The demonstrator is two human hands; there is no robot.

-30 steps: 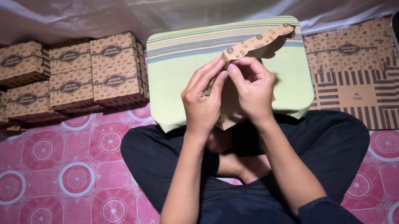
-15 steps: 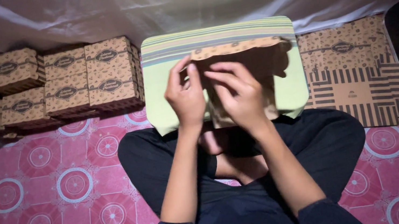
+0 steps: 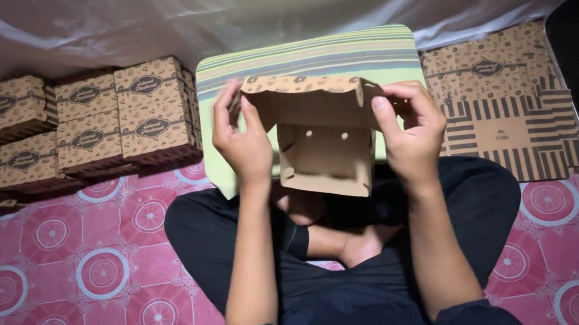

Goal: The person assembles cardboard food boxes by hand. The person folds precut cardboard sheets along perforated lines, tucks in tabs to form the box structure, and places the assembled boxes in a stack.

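Head view: left hand [image 3: 244, 140] and right hand [image 3: 410, 135] each have their grip clamped on the half-formed cardboard box [image 3: 321, 141], held above the lap before the striped cushion [image 3: 311, 59]. Risk: uneven squeeze could crease a panel.

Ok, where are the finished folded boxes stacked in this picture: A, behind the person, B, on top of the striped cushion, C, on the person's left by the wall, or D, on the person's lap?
C: the stacked boxes sit on the person's left along the wall, while both hands, left and right, hold one open box over the striped cushion.
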